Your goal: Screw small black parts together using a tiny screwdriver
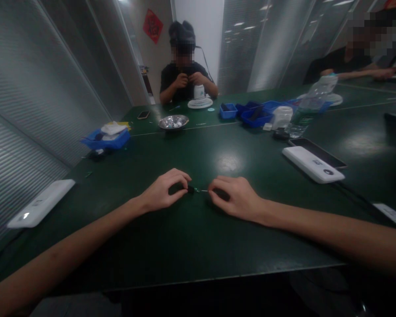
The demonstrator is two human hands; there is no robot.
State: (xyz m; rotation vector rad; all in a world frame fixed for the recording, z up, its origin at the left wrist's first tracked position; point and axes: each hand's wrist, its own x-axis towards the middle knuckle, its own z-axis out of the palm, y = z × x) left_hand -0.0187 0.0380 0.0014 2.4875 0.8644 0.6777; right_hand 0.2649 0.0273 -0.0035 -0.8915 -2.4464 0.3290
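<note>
Both my hands rest on the dark green table (198,246), close together near its middle. My left hand (165,191) pinches a small dark part (191,189) between thumb and fingertips. My right hand (234,196) is closed in a pinch on a thin pin or wire (203,191) that points toward the dark part. The two pieces meet in the narrow gap between my hands. They are too small to name.
A white power bank (312,164) and a dark phone (318,151) lie to the right, another white device (41,203) to the left. Blue trays (107,140) (255,115), a metal bowl (173,122), a small fan (199,99) and a water bottle (308,108) stand further back. A person (185,72) works opposite; another person (353,61) sits far right.
</note>
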